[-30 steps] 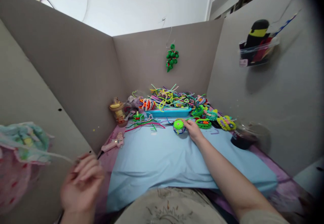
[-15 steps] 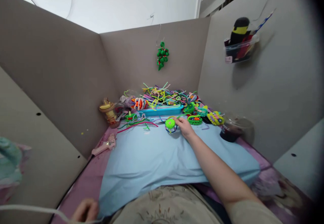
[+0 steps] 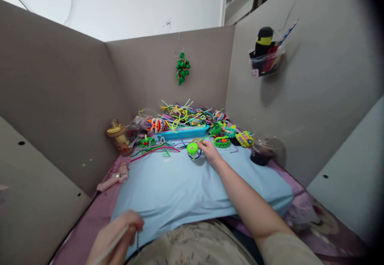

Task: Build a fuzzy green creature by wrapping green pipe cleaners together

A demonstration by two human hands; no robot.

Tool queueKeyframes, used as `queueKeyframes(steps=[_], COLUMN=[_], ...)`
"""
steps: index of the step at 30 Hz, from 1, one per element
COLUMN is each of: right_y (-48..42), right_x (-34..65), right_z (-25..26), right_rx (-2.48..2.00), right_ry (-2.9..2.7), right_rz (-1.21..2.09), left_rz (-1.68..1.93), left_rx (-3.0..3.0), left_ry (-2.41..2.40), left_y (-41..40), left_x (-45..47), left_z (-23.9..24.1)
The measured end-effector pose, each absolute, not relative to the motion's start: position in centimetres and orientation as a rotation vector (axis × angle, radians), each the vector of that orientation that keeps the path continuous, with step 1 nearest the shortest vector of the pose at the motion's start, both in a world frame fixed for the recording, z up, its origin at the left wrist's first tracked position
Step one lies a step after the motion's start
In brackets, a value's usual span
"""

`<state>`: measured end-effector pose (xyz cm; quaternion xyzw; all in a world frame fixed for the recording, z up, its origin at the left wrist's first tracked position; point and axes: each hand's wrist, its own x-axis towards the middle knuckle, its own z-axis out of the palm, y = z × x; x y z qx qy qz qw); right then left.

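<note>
My right hand (image 3: 209,152) reaches over the blue cloth, its fingers pinching the edge of a small round pipe-cleaner piece (image 3: 192,149). That piece has a bright green top with a pink spot and dark blue loops below. My left hand (image 3: 121,233) is low at the front left, slightly blurred, with its fingers curled together. A white cord (image 3: 111,244) runs across this hand, and a thin dark strand hangs by its fingertips; what the fingers grip is unclear. Green pipe-cleaner rings (image 3: 222,142) lie just right of the right hand.
A blue tray (image 3: 183,133) heaped with colourful pipe cleaners stands at the back. On the left are a pink glue gun (image 3: 114,178) and a yellow-lidded cup (image 3: 120,137). A dark drink cup (image 3: 261,154) stands at right. Grey panels (image 3: 168,73) surround the table.
My left hand has risen and moved right, toward the cloth's front edge. The right hand still holds the green piece in about the same place. The whole view has shifted slightly.
</note>
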<state>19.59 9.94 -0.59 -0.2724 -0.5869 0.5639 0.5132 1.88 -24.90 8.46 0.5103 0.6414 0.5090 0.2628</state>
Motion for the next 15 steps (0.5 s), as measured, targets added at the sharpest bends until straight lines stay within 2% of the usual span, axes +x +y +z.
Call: queueKeyframes(steps=[1, 5, 9, 10, 12, 15], right_y=[9.9, 10.1, 6.8, 5.1, 0.8, -4.9], right_x=[19.5, 20.0, 20.4, 20.2, 19.4, 18.7], right_z=[-0.6, -0.2, 2.8, 3.8, 5.6, 7.5], right_rx=[-0.689, -0.841, -0.807, -0.670, -0.301, -0.081], right_ry=[-1.428, -1.475, -1.269, -1.269, -1.439, -1.601], right_rz=[1.342, 1.245, 1.051, 1.105, 1.413, 1.808], left_rz=[1.462, 2.175, 2.200, 2.163, 2.126, 2.324], left_rx=[1.439, 1.526, 1.392, 1.393, 1.434, 1.463], left_ry=[1.688, 1.055, 0.851, 0.834, 0.819, 0.797], left_y=[-23.0, -14.0, -8.3, -7.8, -7.3, -7.6], left_x=[2.1, 4.0, 6.9, 7.4, 7.9, 6.4], left_z=[9.6, 13.5, 15.2, 15.3, 15.7, 17.4])
